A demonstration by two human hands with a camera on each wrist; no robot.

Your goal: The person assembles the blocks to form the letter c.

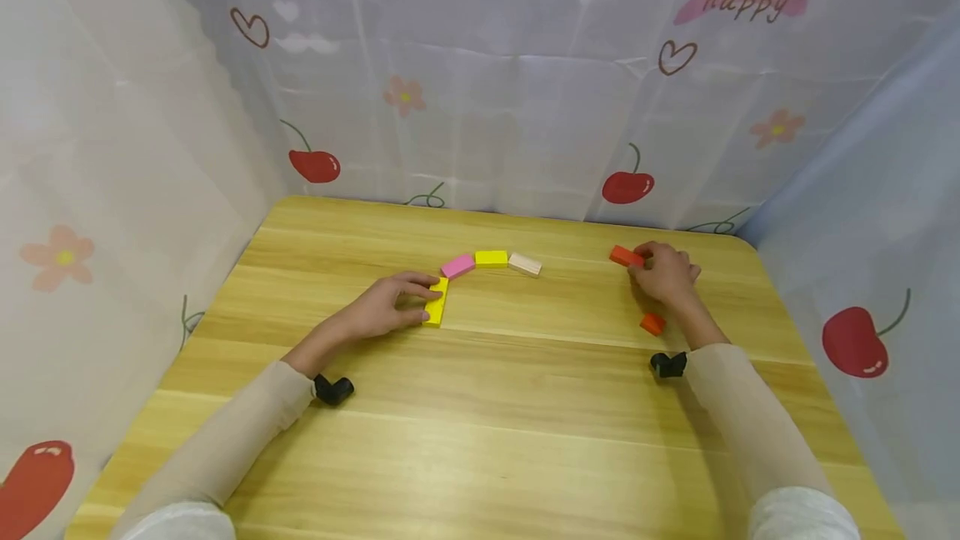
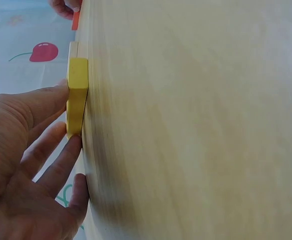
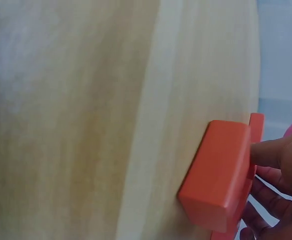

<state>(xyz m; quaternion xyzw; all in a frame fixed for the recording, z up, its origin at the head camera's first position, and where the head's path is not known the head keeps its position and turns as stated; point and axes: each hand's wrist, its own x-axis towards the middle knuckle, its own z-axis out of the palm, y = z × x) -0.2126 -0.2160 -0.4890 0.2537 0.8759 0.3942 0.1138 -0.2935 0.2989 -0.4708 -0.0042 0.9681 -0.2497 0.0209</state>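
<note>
At the left end of a curved row, my left hand holds a yellow block lying on the table, thumb toward its near end and fingers toward its far end. Beyond it a pink block, a second yellow block and a pale wood block continue the row. Over on the right, my right hand pinches the right end of a red-orange block. A second red-orange block lies below that palm; in the right wrist view this nearer block partly hides the held one.
The blocks lie on a wooden table. Curtains printed with cherries and flowers stand along its back and both sides. Small black devices jut from the wrists.
</note>
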